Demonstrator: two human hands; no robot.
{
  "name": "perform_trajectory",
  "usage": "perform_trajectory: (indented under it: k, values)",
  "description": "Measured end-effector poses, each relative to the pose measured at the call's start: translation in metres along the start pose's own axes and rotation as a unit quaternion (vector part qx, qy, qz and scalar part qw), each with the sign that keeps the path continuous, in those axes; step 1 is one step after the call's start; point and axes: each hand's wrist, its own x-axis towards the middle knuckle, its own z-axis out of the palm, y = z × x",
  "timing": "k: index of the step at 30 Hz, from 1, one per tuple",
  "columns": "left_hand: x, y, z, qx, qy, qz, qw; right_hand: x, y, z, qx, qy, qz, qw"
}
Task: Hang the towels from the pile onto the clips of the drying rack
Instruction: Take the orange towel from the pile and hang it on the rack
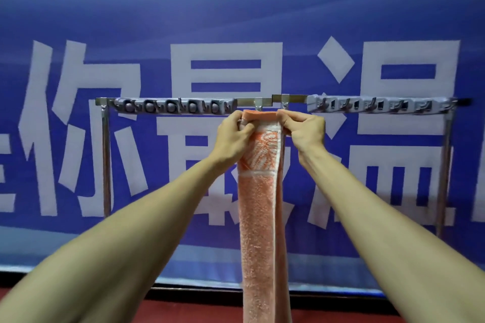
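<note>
An orange-pink towel (259,217) with a white patterned band hangs long and folded, straight down past the bottom of the frame. My left hand (232,134) pinches its top left corner and my right hand (304,130) pinches its top right corner. The top edge sits just under the metal bar of the drying rack (265,101), below two small hanging hooks (258,107). Grey clip strips run along the bar to the left (173,106) and right (380,105). The towel pile is out of view.
The rack's chrome legs stand at left (106,165) and right (444,178). A blue banner (236,21) with large white characters fills the wall close behind. A dark red floor (183,309) shows at the bottom.
</note>
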Motion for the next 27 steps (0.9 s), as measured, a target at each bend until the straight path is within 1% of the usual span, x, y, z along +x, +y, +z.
perform_trajectory:
  k: [2, 4, 6, 8, 10, 12, 14, 16, 17, 19, 22, 25, 27]
  values:
    - [-0.002, -0.001, 0.004, 0.014, 0.016, 0.015, 1.0, -0.001, 0.002, -0.002, -0.028, 0.027, -0.008, 0.999]
    - [-0.003, -0.004, 0.009, 0.034, 0.018, 0.017, 0.999, 0.0, 0.008, -0.003, -0.047, 0.027, 0.005, 0.999]
    - [-0.007, -0.01, 0.014, 0.047, -0.006, -0.009, 0.999, 0.001, 0.017, -0.007, -0.065, 0.019, 0.027, 0.997]
    - [-0.009, -0.016, 0.017, 0.035, -0.016, -0.031, 0.999, 0.001, 0.026, -0.011, -0.073, 0.002, 0.024, 0.997]
    - [-0.01, -0.02, 0.021, 0.015, -0.015, -0.053, 0.998, 0.001, 0.032, -0.015, -0.075, -0.017, 0.023, 0.997]
    - [-0.009, -0.022, 0.026, -0.003, -0.002, -0.085, 0.996, 0.001, 0.042, -0.02, -0.079, -0.044, 0.059, 0.994]
    - [-0.007, -0.025, 0.031, -0.023, 0.017, -0.117, 0.993, -0.005, 0.051, -0.025, -0.097, -0.096, 0.126, 0.983]
    - [-0.004, -0.03, 0.035, -0.051, 0.032, -0.144, 0.988, -0.016, 0.062, -0.032, -0.108, -0.181, 0.182, 0.96]
    - [-0.003, -0.034, 0.036, -0.064, 0.043, -0.158, 0.984, -0.022, 0.067, -0.034, -0.101, -0.217, 0.197, 0.951]
    - [0.001, -0.044, 0.035, -0.082, 0.078, -0.186, 0.976, -0.033, 0.082, -0.039, -0.083, -0.259, 0.22, 0.937]
    - [0.008, -0.067, 0.032, -0.093, 0.148, -0.24, 0.955, -0.047, 0.104, -0.045, -0.08, -0.319, 0.229, 0.916]
    - [0.012, -0.088, 0.027, -0.147, 0.217, -0.307, 0.915, -0.06, 0.124, -0.049, -0.132, -0.396, 0.214, 0.883]
    - [0.01, -0.097, 0.024, -0.173, 0.242, -0.335, 0.894, -0.065, 0.142, -0.048, -0.168, -0.413, 0.205, 0.871]
